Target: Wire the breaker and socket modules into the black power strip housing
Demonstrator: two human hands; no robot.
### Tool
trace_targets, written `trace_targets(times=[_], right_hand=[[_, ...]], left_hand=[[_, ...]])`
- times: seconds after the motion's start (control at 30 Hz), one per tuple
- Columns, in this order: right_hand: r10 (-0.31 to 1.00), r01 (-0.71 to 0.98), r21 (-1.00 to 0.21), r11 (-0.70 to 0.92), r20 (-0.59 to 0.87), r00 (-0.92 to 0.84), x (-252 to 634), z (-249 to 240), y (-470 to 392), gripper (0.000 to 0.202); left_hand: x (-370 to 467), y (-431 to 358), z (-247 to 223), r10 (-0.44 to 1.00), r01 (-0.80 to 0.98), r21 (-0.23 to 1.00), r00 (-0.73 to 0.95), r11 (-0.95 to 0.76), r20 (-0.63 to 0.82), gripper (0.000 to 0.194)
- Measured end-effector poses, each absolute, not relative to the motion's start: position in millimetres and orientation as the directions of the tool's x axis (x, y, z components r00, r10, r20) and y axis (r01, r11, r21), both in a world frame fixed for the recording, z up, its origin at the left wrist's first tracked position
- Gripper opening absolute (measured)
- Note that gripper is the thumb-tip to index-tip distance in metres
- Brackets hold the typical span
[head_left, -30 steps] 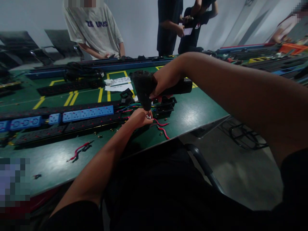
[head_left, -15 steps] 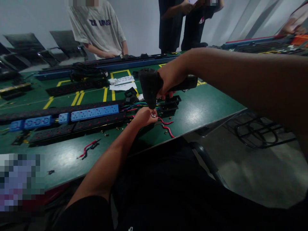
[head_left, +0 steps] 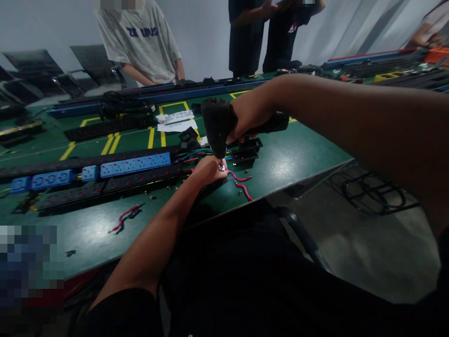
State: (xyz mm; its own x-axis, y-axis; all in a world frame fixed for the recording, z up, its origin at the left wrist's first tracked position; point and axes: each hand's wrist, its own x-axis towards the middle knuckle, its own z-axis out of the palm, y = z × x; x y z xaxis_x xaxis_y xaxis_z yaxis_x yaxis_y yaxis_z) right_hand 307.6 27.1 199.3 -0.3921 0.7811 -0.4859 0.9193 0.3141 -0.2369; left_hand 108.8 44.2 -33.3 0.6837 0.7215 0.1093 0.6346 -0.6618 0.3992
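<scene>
Head view, green tabletop: Work is being done near the edge of a long green table with yellow markings (head_left: 280, 164), where both bare hands are brought together.
Driver: A black, pistol-shaped power driver (head_left: 215, 121) is held nose down by the right hand (head_left: 245, 114), its fingers wrapped around the handle.
Metal piece: A small, silvery piece (head_left: 221, 167) is pinched by the left hand (head_left: 210, 168), with the fingers nearly closed on it. It is located directly below the driver's nose; whether the two touch cannot be told.
Red leads: Short red insulated wires (head_left: 244, 191) are seen just beside the left hand; another red wire with dark ends (head_left: 122, 217) is left lying apart, nearer the table's front edge.
Socket strips: Bright blue plastic socket blocks (head_left: 135, 164) are set in a row between long black socket strips (head_left: 143, 178).
Wire bundle: Thin multicoloured wires (head_left: 201, 153) are left exposed between the strips and open black plastic frames (head_left: 245, 157).
Progress: The fastening at the silvery piece is judged to be under way, not finished. The sockets appear seated; the exposed wiring, loose red wires and scattered brass-coloured screws (head_left: 152, 197) suggest that connections are left to be made.
</scene>
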Motion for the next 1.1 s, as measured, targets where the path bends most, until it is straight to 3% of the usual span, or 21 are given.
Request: trace_targets(times=[0.8, 1.1], right_hand=[[0.783, 0.915, -0.231, 0.332, -0.473, -0.403, 310.4, 196.4, 29.0, 0.043], [0.782, 0.907, -0.286, 0.309, -0.467, -0.414, 308.3, 198.9, 24.8, 0.042]], left_hand=[[107.8, 46.8, -37.0, 0.72, 0.625, 0.419, 0.686, -0.659, 0.11, 0.019], [108.0, 49.4, -43.2, 0.71, 0.628, 0.378, 0.692, -0.68, 0.128, 0.014]])
